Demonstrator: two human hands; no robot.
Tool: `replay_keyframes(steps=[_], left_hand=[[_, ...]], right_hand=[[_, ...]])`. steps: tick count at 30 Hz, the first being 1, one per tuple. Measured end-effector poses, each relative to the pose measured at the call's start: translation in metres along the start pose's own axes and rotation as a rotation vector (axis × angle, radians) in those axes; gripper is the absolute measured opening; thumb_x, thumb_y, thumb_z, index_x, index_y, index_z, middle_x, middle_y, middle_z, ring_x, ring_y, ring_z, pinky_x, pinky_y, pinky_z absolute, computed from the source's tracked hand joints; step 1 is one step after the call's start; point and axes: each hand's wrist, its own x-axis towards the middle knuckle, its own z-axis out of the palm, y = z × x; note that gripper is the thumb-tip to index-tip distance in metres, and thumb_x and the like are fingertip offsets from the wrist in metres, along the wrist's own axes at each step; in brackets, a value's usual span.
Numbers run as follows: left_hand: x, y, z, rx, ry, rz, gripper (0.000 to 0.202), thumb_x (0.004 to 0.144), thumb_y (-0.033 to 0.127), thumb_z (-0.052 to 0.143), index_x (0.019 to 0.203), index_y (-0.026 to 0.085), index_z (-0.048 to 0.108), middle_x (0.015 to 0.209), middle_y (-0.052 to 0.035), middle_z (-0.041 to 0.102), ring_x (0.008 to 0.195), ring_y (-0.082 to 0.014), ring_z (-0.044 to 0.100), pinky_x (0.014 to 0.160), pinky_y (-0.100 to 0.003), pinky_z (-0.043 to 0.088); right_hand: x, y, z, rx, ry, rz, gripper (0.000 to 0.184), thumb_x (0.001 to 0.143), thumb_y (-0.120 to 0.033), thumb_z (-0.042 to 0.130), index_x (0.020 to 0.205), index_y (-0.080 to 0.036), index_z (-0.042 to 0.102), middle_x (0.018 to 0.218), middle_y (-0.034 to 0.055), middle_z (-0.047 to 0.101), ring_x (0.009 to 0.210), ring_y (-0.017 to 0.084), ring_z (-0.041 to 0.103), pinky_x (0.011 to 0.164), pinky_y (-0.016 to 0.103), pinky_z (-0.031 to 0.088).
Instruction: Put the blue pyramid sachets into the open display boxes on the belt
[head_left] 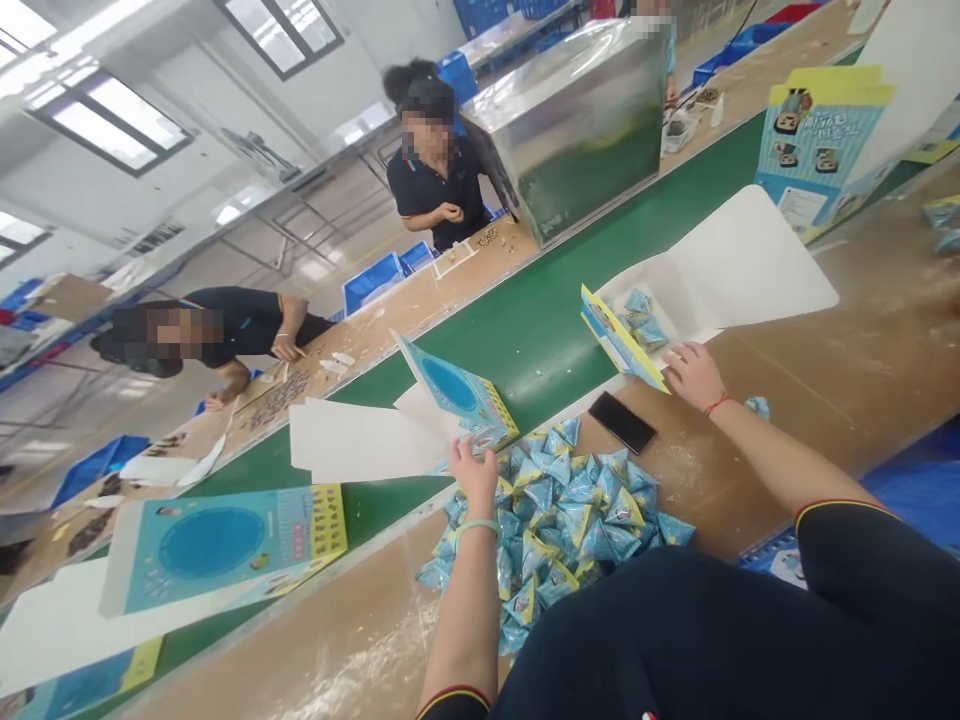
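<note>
Heaped nearest the torso on the brown wooden tabletop [360,610]: small blue-and-yellow pyramid-shaped film packets [570,505], just right of the left hand [474,470] and nearer to it than to the right. Beside that heap: a flat black rectangular phone [622,422]. Left grip at the near edge of an open blue-and-white cardboard carton [454,390], long axis running leftward over the green belt [540,340]. Right hand [696,375] at the near corner of a second open white-lined carton [697,270], packets inside just ahead-left, long white flap stretching forward-right. Closure of either grip: unclear, fingers partly hidden.
</note>
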Motion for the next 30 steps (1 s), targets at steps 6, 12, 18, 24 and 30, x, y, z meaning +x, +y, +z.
replay_keyframes(steps=[6,12,18,24,30], left_hand=[[-0.026,0.014,-0.012,0.059,-0.071,0.084,0.036,0.079,0.023,0.067,0.114,0.020,0.067,0.137,-0.0155,0.054,0.132,-0.0352,0.051,0.118,-0.052,0.037],[-0.055,0.035,-0.012,0.089,-0.153,0.209,0.033,0.086,0.027,0.067,0.119,0.023,0.070,0.135,-0.0150,0.057,0.124,-0.0350,0.050,0.111,-0.052,0.042],[-0.049,0.049,0.004,0.041,-0.055,0.163,0.028,0.096,0.042,0.061,0.108,0.019,0.073,0.122,-0.0179,0.061,0.113,-0.0340,0.051,0.103,-0.049,0.045],[-0.009,0.051,0.005,-0.029,0.030,0.014,0.023,0.095,0.039,0.065,0.100,0.019,0.074,0.118,-0.0167,0.061,0.116,-0.0343,0.052,0.107,-0.050,0.042],[0.028,0.035,-0.009,-0.065,0.025,-0.159,0.029,0.098,0.037,0.057,0.110,0.016,0.073,0.124,-0.0179,0.062,0.126,-0.0344,0.053,0.115,-0.050,0.038]], right_hand=[[0.007,-0.007,-0.007,0.042,0.017,0.033,0.034,0.090,-0.030,0.052,0.106,-0.016,0.078,0.114,0.0185,0.072,0.116,0.036,0.057,0.103,0.053,0.046],[0.030,-0.002,-0.005,0.079,0.161,0.022,0.039,0.090,-0.040,0.044,0.094,-0.023,0.079,0.102,0.0171,0.072,0.112,0.043,0.063,0.098,0.059,0.049],[0.058,-0.015,-0.004,0.103,0.125,0.077,0.044,0.091,-0.052,0.044,0.100,-0.028,0.079,0.103,0.0152,0.071,0.124,0.047,0.056,0.098,0.067,0.045],[0.095,-0.047,-0.012,0.106,-0.012,0.130,0.043,0.081,-0.031,0.055,0.114,-0.012,0.074,0.133,0.0268,0.063,0.133,0.049,0.046,0.105,0.068,0.036],[0.072,-0.090,-0.023,0.139,0.074,0.033,0.047,0.087,-0.027,0.053,0.129,-0.012,0.067,0.150,0.0227,0.050,0.140,0.041,0.040,0.115,0.061,0.032]])
